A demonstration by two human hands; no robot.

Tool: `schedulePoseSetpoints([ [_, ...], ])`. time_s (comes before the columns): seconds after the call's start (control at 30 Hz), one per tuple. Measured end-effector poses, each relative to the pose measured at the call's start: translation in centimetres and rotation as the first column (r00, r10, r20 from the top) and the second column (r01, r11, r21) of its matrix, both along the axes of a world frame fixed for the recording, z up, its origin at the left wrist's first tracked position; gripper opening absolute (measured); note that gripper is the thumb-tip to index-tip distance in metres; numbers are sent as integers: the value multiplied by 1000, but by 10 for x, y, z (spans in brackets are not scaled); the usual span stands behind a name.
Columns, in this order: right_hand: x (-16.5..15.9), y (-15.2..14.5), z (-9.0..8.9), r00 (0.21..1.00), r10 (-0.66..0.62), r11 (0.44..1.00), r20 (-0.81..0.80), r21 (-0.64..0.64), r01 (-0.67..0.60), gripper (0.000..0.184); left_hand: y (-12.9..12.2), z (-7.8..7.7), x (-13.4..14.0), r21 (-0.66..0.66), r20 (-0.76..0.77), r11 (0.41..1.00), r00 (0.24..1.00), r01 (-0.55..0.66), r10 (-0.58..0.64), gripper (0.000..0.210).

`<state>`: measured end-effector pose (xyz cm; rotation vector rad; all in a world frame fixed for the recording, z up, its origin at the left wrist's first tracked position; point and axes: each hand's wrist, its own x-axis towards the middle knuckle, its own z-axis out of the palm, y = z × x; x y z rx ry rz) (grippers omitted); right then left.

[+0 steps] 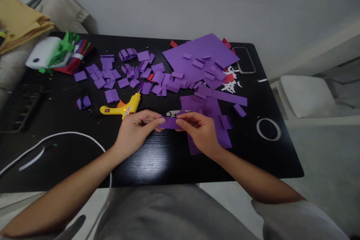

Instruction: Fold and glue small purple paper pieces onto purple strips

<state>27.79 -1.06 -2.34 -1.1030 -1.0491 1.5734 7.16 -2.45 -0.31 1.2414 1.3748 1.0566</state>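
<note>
A: What do we have under us, biggest first?

B: The black counter [261,157]. On its far right we see a large purple sheet [218,48], lying at an angle with folded bits on top.

A: And nearer to us?

B: A second purple sheet [223,140], right of centre, partly covered by our right hand [199,129]. Our left hand [139,125] is just left of it, beside the yellow glue gun [132,103], whose nozzle points far and right.

A: So how are our hands set?

B: Both are pinching, thumb against fingers, one at each end of a small purple strip [169,123]. We have it between them, near the middle of the counter.

A: We also notice a pale ring [268,129], over to the right.

B: Yes, and smaller folded purple pieces [111,96], scattered from the left across the middle, many overlapping.

A: The smallest?

B: White paper shreds [230,86], heaped at the far right beside the large sheet. Behind our strip there's a metallic tool [170,114], too hidden for us to name.
</note>
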Motion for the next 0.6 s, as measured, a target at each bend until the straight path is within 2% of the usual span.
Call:
schedulePoseSetpoints([
  [0.23, 0, 1, -1, 1000, 15, 1000, -26, -15, -16, 20, -1, 2, 0, 1, -24, 1000, 1000, -19, 19, 6],
  [0.43, 0, 3, 0, 1000, 17, 996, -10, -89, -18, 27, -1, 2, 0, -16, -46, 999, 999, -28, 27, 7],
  [0.6, 1, 5, 2, 999, 26, 995, -36, -93, -29, 30, 0, 5, -1, 3, -54, 1000, 998, 8, -8, 6],
])
